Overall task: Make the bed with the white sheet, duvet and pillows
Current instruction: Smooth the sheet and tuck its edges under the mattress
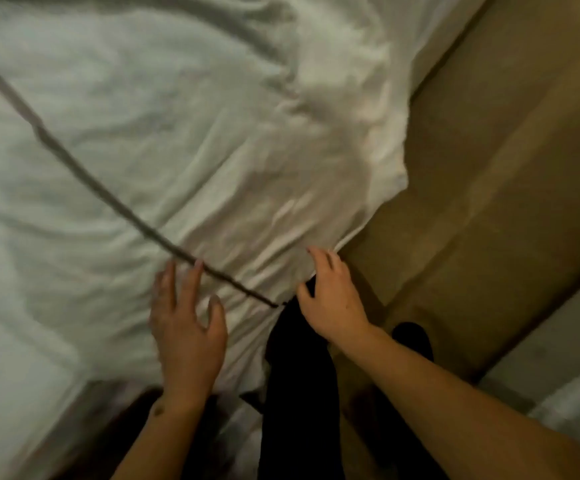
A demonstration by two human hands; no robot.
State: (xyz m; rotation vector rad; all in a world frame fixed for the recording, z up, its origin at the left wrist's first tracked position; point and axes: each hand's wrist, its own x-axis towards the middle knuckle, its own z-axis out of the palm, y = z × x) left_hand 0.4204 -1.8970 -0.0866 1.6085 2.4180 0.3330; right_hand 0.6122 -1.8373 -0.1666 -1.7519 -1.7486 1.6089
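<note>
Duvet [177,150] lies rumpled beneath spread fingers [191,282] of both hands

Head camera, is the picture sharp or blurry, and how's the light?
Head view: motion-blurred throughout, the white sheet smeared into streaks; both hands, left hand and right hand, soft-edged; lighting dim and warm, the sheet's upper left greyer; no glare.

White duvet [177,133] is spread across most of the bed, pretty rumpled — creases fan out from the corner down around 6 o'clock. A thin dark seam line runs from 9 o'clock to that corner. Its 3 o'clock edge lies bunched and wavy.
</note>
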